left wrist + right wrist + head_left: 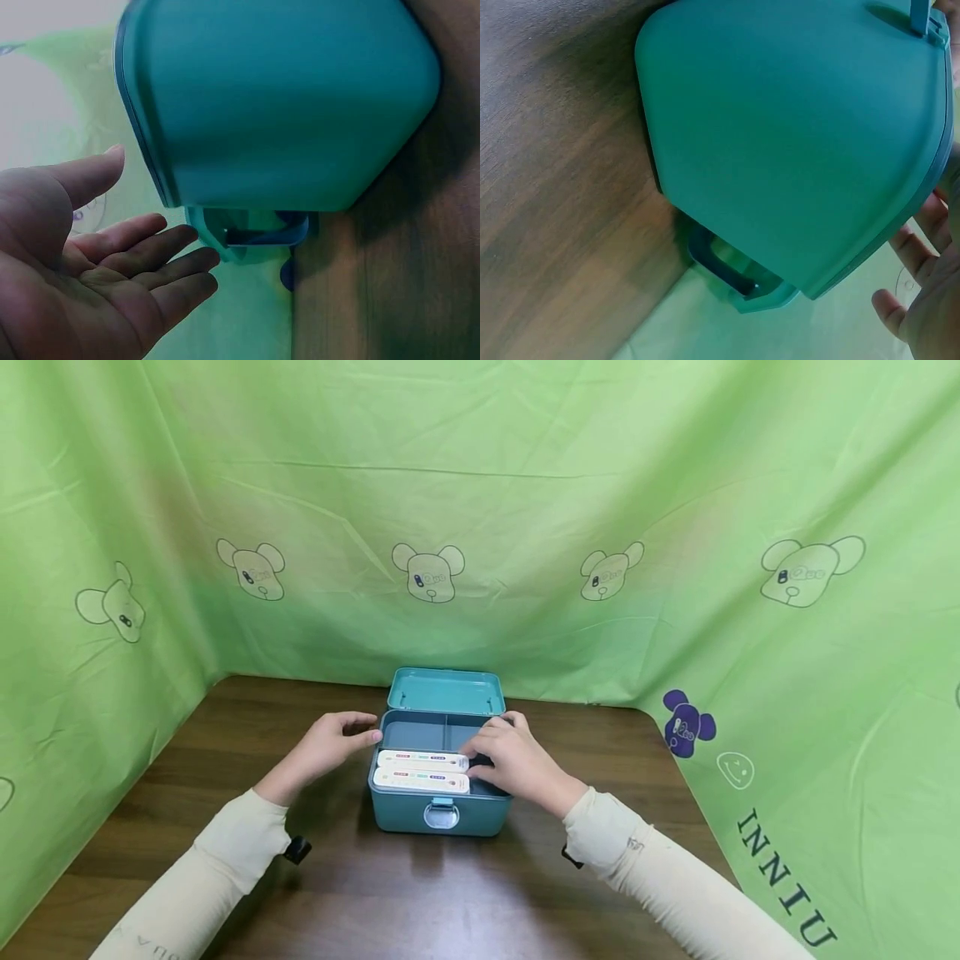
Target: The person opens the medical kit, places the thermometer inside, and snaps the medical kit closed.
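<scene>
A teal storage box (442, 817) stands on the table with its lid (447, 690) tipped back. Two slim white packs (422, 782) with small coloured labels lie side by side in its front left part. My right hand (521, 760) reaches over the right rim, thumb and forefinger pinching the right end of the rear white pack (420, 761). In the right wrist view the box wall (795, 142) hides part of that grip, and the other fingers (919, 251) spread beyond the rim. My left hand (330, 747) is at the left rim, palm toward the box, fingers loosely extended and holding nothing.
A divider (446, 732) splits the rear of the box into compartments. A metal clasp (441, 815) sits on its front, and a handle (270, 232) shows at the back. Green printed cloth (510, 510) hangs behind and beside the brown wooden table (450, 910).
</scene>
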`<control>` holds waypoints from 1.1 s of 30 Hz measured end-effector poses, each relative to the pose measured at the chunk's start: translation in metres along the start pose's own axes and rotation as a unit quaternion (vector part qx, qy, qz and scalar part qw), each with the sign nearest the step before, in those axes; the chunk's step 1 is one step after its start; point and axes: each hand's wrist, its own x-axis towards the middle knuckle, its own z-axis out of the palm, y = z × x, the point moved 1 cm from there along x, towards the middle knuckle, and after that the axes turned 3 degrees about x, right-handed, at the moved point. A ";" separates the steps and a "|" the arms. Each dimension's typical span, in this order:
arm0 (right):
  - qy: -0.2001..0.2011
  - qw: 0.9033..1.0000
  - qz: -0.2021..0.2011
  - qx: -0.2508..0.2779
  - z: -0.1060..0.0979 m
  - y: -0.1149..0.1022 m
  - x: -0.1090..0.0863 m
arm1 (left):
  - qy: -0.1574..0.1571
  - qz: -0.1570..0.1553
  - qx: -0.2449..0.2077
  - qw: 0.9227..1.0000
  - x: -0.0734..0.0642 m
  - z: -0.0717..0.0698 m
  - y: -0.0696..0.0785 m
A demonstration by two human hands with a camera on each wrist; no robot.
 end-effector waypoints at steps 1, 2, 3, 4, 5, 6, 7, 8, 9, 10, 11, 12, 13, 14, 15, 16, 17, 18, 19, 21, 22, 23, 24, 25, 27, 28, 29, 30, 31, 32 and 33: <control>-0.001 1.000 0.004 0.007 0.000 0.001 0.000 | -0.001 -0.005 -0.006 1.000 0.003 0.000 -0.001; -0.001 1.000 0.007 0.016 -0.001 0.002 -0.001 | -0.002 -0.009 -0.010 1.000 0.006 -0.001 -0.001; -0.001 1.000 0.010 0.023 -0.001 0.003 -0.001 | -0.004 -0.013 -0.014 1.000 0.009 -0.001 -0.002; 0.000 0.999 0.014 0.031 -0.002 0.005 -0.002 | -0.005 -0.017 -0.018 1.000 0.012 -0.001 -0.002; 0.003 0.999 0.017 0.038 -0.002 0.007 -0.003 | -0.006 -0.021 -0.022 1.000 0.015 -0.001 -0.003; 0.005 0.999 0.021 0.046 -0.002 0.009 -0.004 | -0.007 -0.025 -0.025 0.999 0.018 0.000 -0.003; 0.009 0.998 0.025 0.055 -0.003 0.011 -0.005 | -0.007 -0.027 -0.028 0.999 0.021 0.000 -0.004; 0.015 0.997 0.028 0.064 -0.003 0.014 -0.006 | -0.008 -0.029 -0.031 0.999 0.023 0.000 -0.004; 0.022 0.997 0.034 0.073 -0.004 0.016 -0.007 | -0.008 -0.031 -0.035 0.999 0.026 0.001 -0.005; 0.029 0.995 0.040 0.083 -0.004 0.019 -0.008 | -0.008 -0.033 -0.040 0.999 0.029 0.001 -0.005; 0.037 0.994 0.047 0.092 -0.004 0.022 -0.009 | -0.007 -0.035 -0.044 0.998 0.031 0.001 -0.006; 0.045 0.992 0.054 0.101 -0.005 0.025 -0.009 | -0.007 -0.037 -0.048 0.998 0.033 0.001 -0.006; 0.055 0.990 0.060 0.111 -0.006 0.028 -0.009 | -0.008 -0.039 -0.054 0.998 0.036 0.001 -0.006; 0.065 0.988 0.068 0.119 -0.007 0.031 -0.010 | -0.009 -0.042 -0.061 0.997 0.038 0.001 -0.006; 0.074 0.986 0.076 0.127 -0.008 0.035 -0.010 | -0.010 -0.045 -0.067 0.997 0.040 0.001 -0.006; 0.081 0.984 0.087 0.135 -0.008 0.039 -0.010 | -0.012 -0.046 -0.071 0.996 0.042 0.001 -0.006; 0.090 0.981 0.097 0.143 -0.009 0.043 -0.009 | -0.014 -0.047 -0.075 0.996 0.044 0.001 -0.006; 0.096 0.977 0.109 0.155 -0.010 0.046 -0.009 | -0.015 -0.048 -0.080 0.995 0.046 0.002 -0.006; 0.102 0.972 0.125 0.169 -0.011 0.050 -0.008 | -0.016 -0.049 -0.085 0.995 0.049 0.002 -0.005; 0.111 0.963 0.156 0.191 -0.010 0.059 -0.007 | -0.018 -0.051 -0.092 0.994 0.052 0.003 -0.005; 0.115 0.957 0.172 0.203 -0.010 0.063 -0.006 | -0.018 -0.052 -0.096 0.994 0.054 0.004 -0.006; 0.120 0.951 0.186 0.215 -0.008 0.067 -0.006 | -0.018 -0.054 -0.101 0.993 0.056 0.005 -0.007; 0.121 0.946 0.200 0.224 -0.006 0.071 -0.005 | -0.019 -0.056 -0.109 0.992 0.058 0.006 -0.008; 0.124 0.941 0.213 0.232 -0.003 0.075 -0.004 | -0.020 -0.057 -0.115 0.991 0.060 0.007 -0.009; 0.127 0.931 0.236 0.248 0.003 0.082 -0.003 | -0.023 -0.061 -0.130 0.989 0.063 0.010 -0.012; 0.128 0.926 0.246 0.255 0.006 0.085 -0.002 | -0.025 -0.061 -0.139 0.988 0.064 0.011 -0.014; 0.128 0.921 0.256 0.263 0.010 0.087 -0.002 | -0.027 -0.063 -0.148 0.987 0.065 0.012 -0.016; 0.127 0.917 0.266 0.268 0.013 0.090 -0.001 | -0.029 -0.064 -0.157 0.985 0.066 0.013 -0.017; 0.125 0.913 0.273 0.275 0.017 0.091 -0.001 | -0.030 -0.065 -0.164 0.984 0.067 0.014 -0.019; 0.124 0.909 0.280 0.282 0.020 0.093 -0.001 | -0.032 -0.064 -0.170 0.983 0.067 0.014 -0.021; 0.122 0.906 0.287 0.287 0.023 0.094 -0.001 | -0.034 -0.064 -0.178 0.981 0.068 0.015 -0.022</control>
